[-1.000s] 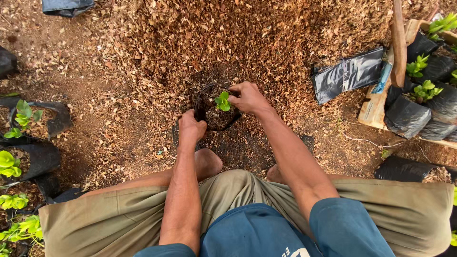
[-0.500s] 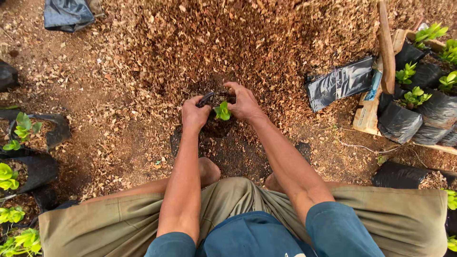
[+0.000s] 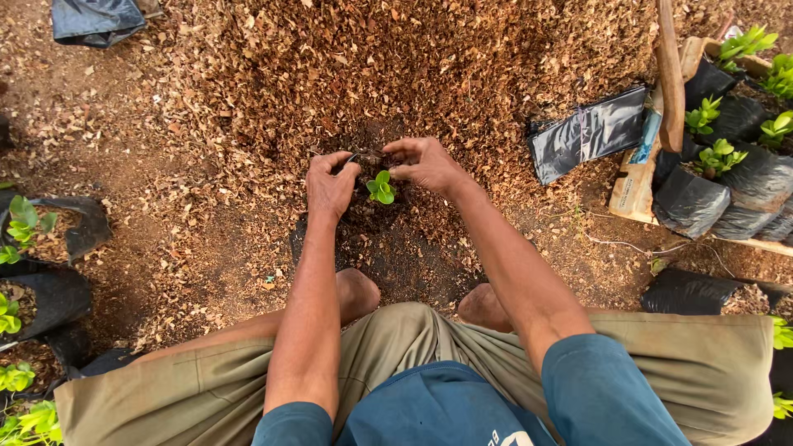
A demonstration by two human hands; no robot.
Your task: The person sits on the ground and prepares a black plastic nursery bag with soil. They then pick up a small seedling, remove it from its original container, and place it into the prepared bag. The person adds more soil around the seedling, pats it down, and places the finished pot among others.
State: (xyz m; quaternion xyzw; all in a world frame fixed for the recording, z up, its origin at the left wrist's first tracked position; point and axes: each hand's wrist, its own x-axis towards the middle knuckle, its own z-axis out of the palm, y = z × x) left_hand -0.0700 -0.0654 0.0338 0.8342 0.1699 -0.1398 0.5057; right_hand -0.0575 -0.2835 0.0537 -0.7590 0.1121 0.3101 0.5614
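Observation:
A small green seedling (image 3: 381, 187) stands in a black plastic grow bag (image 3: 369, 211) of dark soil, set on wood chips in front of me. My left hand (image 3: 330, 183) pinches the bag's rim on the left of the seedling. My right hand (image 3: 425, 163) grips the rim on the right, fingers curled inward. Most of the bag is hidden by both hands and the chips around it.
More seedlings in black bags stand at the right (image 3: 720, 177) and along the left edge (image 3: 33, 239). An empty flattened black bag (image 3: 588, 132) lies right of my hands. A wooden tool handle (image 3: 669, 66) leans at upper right. My knees (image 3: 487, 306) are below.
My left hand rose from the ground near the bag up to its rim. Both hands now hold the rim on either side of the seedling.

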